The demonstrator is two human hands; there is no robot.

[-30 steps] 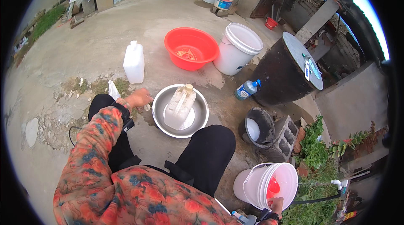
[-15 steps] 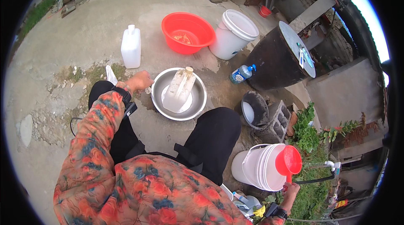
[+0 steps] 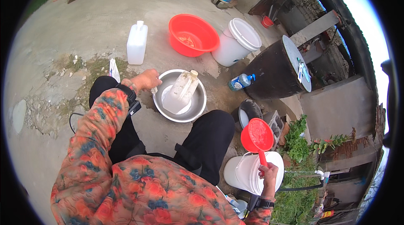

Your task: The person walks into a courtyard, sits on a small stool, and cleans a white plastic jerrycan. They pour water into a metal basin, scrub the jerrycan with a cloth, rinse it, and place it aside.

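Observation:
My right hand (image 3: 268, 172) is closed round the handle of a red water dipper (image 3: 256, 135), which seems to hold water. The dipper is raised above a white bucket (image 3: 240, 173) at my right. My left hand (image 3: 147, 80) is closed beside the left rim of a metal basin (image 3: 179, 117), with a small pale thing at its fingers that I cannot make out. In the basin a dirty whitish plastic jug (image 3: 180, 93) with a cap stands tilted.
Ahead stand a cleaner white jug (image 3: 136, 46), a red basin (image 3: 191, 35) and a lidded white bucket (image 3: 231, 48). To the right are a blue pump bottle (image 3: 240, 82), a large dark barrel (image 3: 271, 71), a dark bucket (image 3: 249, 109) and concrete blocks (image 3: 275, 124).
The dipper has come up from the white bucket and moved left and forward in my right hand. My left hand stays by the metal basin's rim. The view has shifted slightly.

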